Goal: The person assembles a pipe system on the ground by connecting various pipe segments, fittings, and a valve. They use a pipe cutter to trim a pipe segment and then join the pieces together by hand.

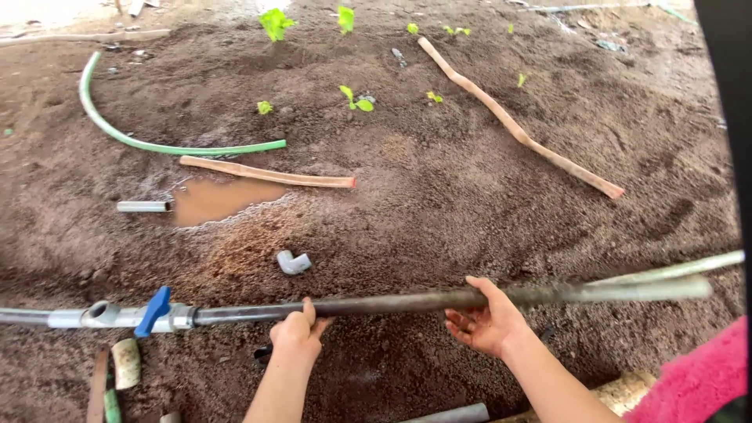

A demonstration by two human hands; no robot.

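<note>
**Both hands on a muddy pipe**

Head view: the left hand (pixel 296 333) is curled tight round the long dark pipe (pixel 376 302), low over wet soil (pixel 439 204). The right hand (pixel 487 319) cups it loosely, fingers half open. Best kept level, so the blue-handled valve (pixel 153 312) isn't strained. Grey elbow (pixel 293 263) lies beyond.

A garden plot: bare tilled soil (pixel 439 196), green seedlings (pixel 276 22), a muddy puddle (pixel 219 200).

I see the long pipe (pixel 376 301) lying across the soil (pixel 439 196), the valve (pixel 155 311) at its left end, the puddle (pixel 219 200) behind it.
</note>
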